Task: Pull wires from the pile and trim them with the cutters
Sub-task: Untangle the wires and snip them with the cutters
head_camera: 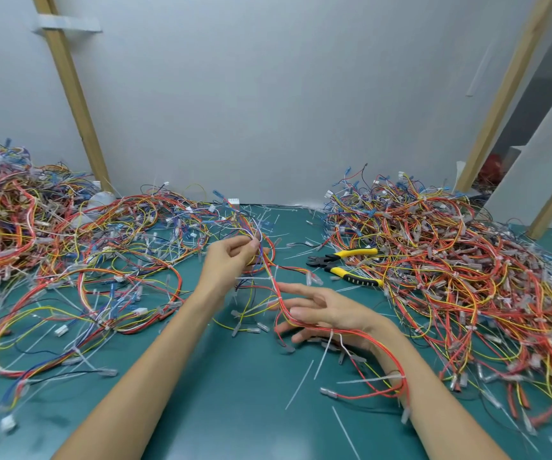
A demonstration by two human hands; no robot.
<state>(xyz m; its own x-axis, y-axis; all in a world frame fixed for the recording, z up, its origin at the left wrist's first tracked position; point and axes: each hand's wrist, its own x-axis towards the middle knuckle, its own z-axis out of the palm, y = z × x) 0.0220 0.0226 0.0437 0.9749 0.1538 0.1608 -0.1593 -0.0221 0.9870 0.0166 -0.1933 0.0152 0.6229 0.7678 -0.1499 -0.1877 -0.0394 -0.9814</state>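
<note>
My left hand [231, 257] pinches a bundle of red, yellow and blue wires [269, 270] above the green mat. The same bundle runs down across my right hand [324, 310], whose fingers are spread and straight, and loops around my right wrist. White cable ties hang from the bundle near that wrist. The yellow-handled cutters [344, 262] lie on the mat just beyond my right hand, untouched, at the edge of the right wire pile [460, 267]. A second big wire pile [69, 247] spreads over the left side.
The green mat [228, 386] is littered with cut white cable ties and loose connectors. A grey wall with slanted wooden battens [72, 94] stands behind. A white panel [540, 180] leans at the far right.
</note>
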